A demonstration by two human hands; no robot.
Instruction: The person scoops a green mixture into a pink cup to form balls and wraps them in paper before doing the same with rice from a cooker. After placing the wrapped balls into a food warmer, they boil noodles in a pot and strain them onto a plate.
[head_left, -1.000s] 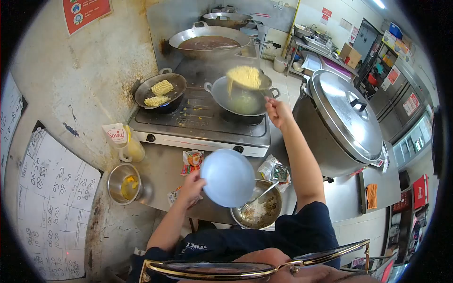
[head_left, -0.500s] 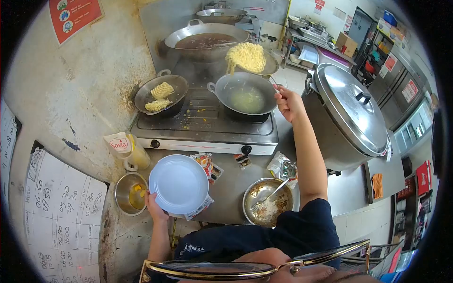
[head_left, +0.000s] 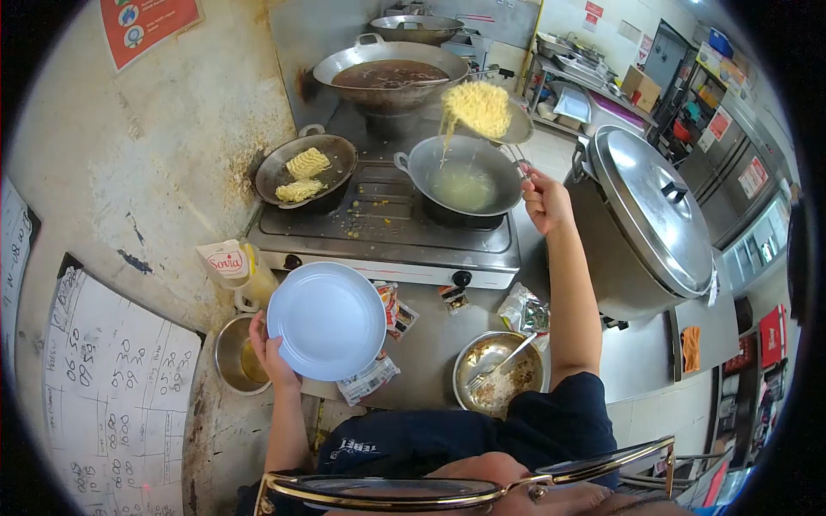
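A light blue plate (head_left: 326, 321) is in my left hand (head_left: 274, 351), gripped by its left edge above the counter. My right hand (head_left: 545, 199) is closed round the handle of a strainer (head_left: 520, 123), raised over the right side of the stove. Cooked noodles (head_left: 478, 109) are heaped on the strainer, with strands hanging down towards the wok of cloudy water (head_left: 463, 185) below. In the left wok (head_left: 269, 177) lie two noodle cakes (head_left: 307, 162).
Behind the stove (head_left: 387, 262) stands a large wok of brown liquid (head_left: 391, 75). A big lidded pot (head_left: 632, 249) is at the right. Near me are a metal bowl with a fork (head_left: 499, 370), a smaller bowl (head_left: 243, 365), a jug (head_left: 255, 284) and opened packets (head_left: 368, 380).
The noodles on the strainer have shifted slightly right, with strands hanging lower. My left hand has raised the plate a little. The whole view has shifted slightly.
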